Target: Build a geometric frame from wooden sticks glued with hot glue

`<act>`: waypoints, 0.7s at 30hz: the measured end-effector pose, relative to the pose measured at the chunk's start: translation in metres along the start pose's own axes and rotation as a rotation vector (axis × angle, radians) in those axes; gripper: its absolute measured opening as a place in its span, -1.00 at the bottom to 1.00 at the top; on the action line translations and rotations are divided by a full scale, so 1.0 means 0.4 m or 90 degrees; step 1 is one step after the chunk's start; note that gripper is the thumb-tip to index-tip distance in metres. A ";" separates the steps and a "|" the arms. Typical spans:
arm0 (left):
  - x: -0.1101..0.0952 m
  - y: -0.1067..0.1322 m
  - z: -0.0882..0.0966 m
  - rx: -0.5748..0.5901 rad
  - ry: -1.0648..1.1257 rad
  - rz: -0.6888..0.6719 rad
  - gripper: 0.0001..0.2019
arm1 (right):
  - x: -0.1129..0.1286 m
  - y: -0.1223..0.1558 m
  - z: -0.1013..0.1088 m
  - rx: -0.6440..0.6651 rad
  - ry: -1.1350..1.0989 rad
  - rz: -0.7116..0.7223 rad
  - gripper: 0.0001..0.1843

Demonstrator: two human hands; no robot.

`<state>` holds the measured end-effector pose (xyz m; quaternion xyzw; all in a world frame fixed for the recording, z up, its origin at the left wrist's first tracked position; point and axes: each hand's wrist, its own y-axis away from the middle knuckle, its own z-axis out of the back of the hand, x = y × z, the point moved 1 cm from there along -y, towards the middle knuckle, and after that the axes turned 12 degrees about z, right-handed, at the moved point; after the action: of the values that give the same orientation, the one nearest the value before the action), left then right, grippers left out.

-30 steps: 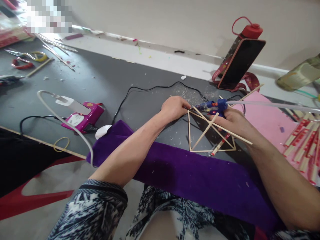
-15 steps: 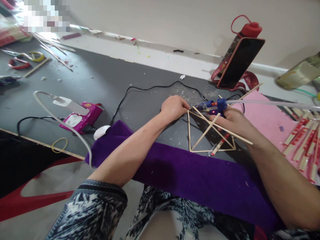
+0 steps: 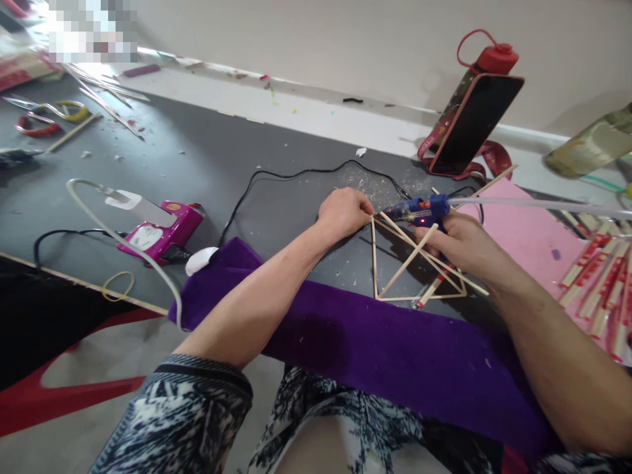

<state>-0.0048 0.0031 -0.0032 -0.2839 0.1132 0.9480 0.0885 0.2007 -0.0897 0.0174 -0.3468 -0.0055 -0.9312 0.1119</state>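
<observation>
A frame of thin wooden sticks [image 3: 374, 260] lies on the grey table, with sticks crossing above it. At the frame's upper left corner, my left hand [image 3: 344, 210] is closed in a pinch on the wood; its fingertips partly hide what they grip. My right hand [image 3: 461, 240] is wrapped round a blue hot glue gun [image 3: 419, 210] with a small red light. The gun's nozzle points left and reaches that same corner, close to my left fingertips. A long clear glue stick [image 3: 533, 205] juts out of the gun's back. One slanting stick [image 3: 444, 261] passes in front of my right fingers.
A purple cloth [image 3: 395, 349] covers the table's near edge. To the left sit a magenta device [image 3: 160, 234] with a cable and scissors [image 3: 39, 118]. A phone [image 3: 476, 125] leans on a red-capped bottle [image 3: 498, 59]. Red-and-white packets [image 3: 600, 283] lie on pink sheet [image 3: 523, 230].
The right end of the slanting stick has swung slightly down and left. My right hand and the glue gun have shifted very little, and my left hand keeps its place.
</observation>
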 end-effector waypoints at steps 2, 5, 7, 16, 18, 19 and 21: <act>-0.001 0.002 0.002 -0.010 0.007 0.005 -0.74 | -0.007 -0.001 0.000 0.002 0.009 -0.017 -0.60; 0.003 0.002 0.005 -0.013 0.014 -0.004 -0.75 | -0.012 -0.001 -0.001 0.003 0.016 -0.023 -0.55; 0.007 0.002 0.009 -0.003 0.027 -0.010 -0.77 | -0.009 -0.001 0.000 0.007 0.011 -0.022 -0.55; 0.000 0.014 -0.012 0.000 0.107 -0.084 -0.63 | 0.000 -0.004 0.001 0.003 0.006 -0.026 -0.64; 0.000 0.014 -0.021 -0.016 0.111 -0.077 -0.62 | -0.005 -0.004 0.000 0.005 -0.004 -0.037 -0.65; 0.001 0.013 -0.024 -0.024 0.113 -0.070 -0.63 | -0.007 -0.003 -0.001 0.007 -0.012 -0.041 -0.65; 0.003 0.010 -0.027 -0.032 0.116 -0.055 -0.63 | -0.010 -0.002 -0.002 0.011 -0.027 -0.040 -0.66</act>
<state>-0.0012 -0.0036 -0.0122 -0.3759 0.0848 0.9160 0.1112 0.2030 -0.0882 0.0142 -0.3652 -0.0266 -0.9266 0.0855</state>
